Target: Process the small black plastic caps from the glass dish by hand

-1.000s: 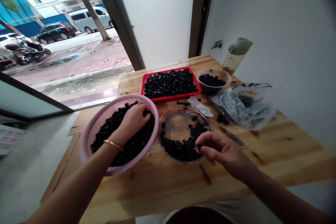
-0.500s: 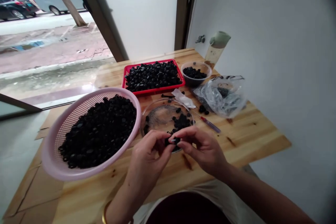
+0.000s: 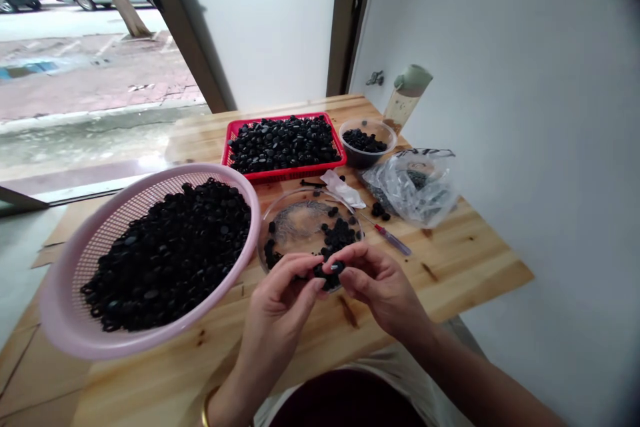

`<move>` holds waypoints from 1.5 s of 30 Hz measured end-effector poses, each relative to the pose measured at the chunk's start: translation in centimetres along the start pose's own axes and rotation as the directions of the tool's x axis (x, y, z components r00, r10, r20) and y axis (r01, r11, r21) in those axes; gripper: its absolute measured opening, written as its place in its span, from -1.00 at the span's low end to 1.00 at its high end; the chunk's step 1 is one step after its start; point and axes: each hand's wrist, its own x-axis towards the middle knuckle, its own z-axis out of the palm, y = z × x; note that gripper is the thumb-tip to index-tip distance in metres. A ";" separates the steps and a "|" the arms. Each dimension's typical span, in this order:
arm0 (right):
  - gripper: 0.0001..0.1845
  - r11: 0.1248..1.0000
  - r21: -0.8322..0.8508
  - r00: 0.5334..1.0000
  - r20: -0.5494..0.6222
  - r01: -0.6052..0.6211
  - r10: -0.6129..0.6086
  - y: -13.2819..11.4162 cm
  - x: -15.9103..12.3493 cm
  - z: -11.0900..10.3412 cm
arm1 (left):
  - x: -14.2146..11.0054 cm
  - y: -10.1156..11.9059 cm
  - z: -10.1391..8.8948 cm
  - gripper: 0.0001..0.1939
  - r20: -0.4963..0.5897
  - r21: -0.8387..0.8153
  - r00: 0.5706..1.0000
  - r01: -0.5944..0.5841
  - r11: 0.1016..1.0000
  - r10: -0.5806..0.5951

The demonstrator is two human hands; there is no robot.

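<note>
My right hand [image 3: 383,287] pinches a small round black piece with a short silvery pin [image 3: 338,267] between thumb and index finger. Close against it, my left hand [image 3: 280,303] has its thumb and fingertips closed round another small black part [image 3: 320,271], mostly hidden by the fingers. Both hands are over the near rim of a clear round dish [image 3: 261,240]. In that dish lies a cluster of small black round pieces [image 3: 341,233], along with many fine thin pins [image 3: 293,212].
Left stands a pink basket [image 3: 60,320] heaped with black parts. Behind are a red basket [image 3: 300,174] and a clear tub [image 3: 391,140], both holding black pieces. A plastic bag [image 3: 425,193], screwdriver [image 3: 395,240], white packet [image 3: 343,188] and green-lidded bottle [image 3: 407,93] are to the right.
The view has shifted slightly, so the table things appear farther left. My fingertips have parted a little, and the black piece with the pin shows more clearly in my right hand.
</note>
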 end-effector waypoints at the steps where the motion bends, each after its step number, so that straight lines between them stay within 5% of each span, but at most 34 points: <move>1: -0.82 1.000 -0.005 1.000 -0.012 -0.002 0.002 0.1 0.0 -0.1 | -0.1 -0.1 0.0 -0.82 -0.008 0.001 1.000 0.003 1.000 -0.003; 6: -0.75 0.997 -0.075 0.997 -0.074 -0.031 0.026 0.2 -0.1 -0.5 | -0.5 -0.1 -0.1 -0.82 -0.093 0.003 0.995 0.024 1.000 -0.024; 22: -0.76 0.975 -0.222 0.998 -0.058 0.021 -0.035 0.1 -0.4 -0.6 | -1.2 0.1 0.3 -0.88 -0.057 -0.052 0.998 0.011 0.999 -0.014; 35: -0.69 0.993 0.054 0.991 -0.067 -0.109 0.113 0.4 -0.3 -0.8 | -1.7 -0.6 0.4 -0.85 -0.076 -0.118 0.989 0.117 0.986 -0.127; 45: -0.69 0.989 0.086 0.992 -0.023 -0.120 0.122 0.4 -0.5 -0.9 | -2.0 -1.2 0.4 -0.85 -0.076 -0.146 0.988 0.121 0.982 -0.134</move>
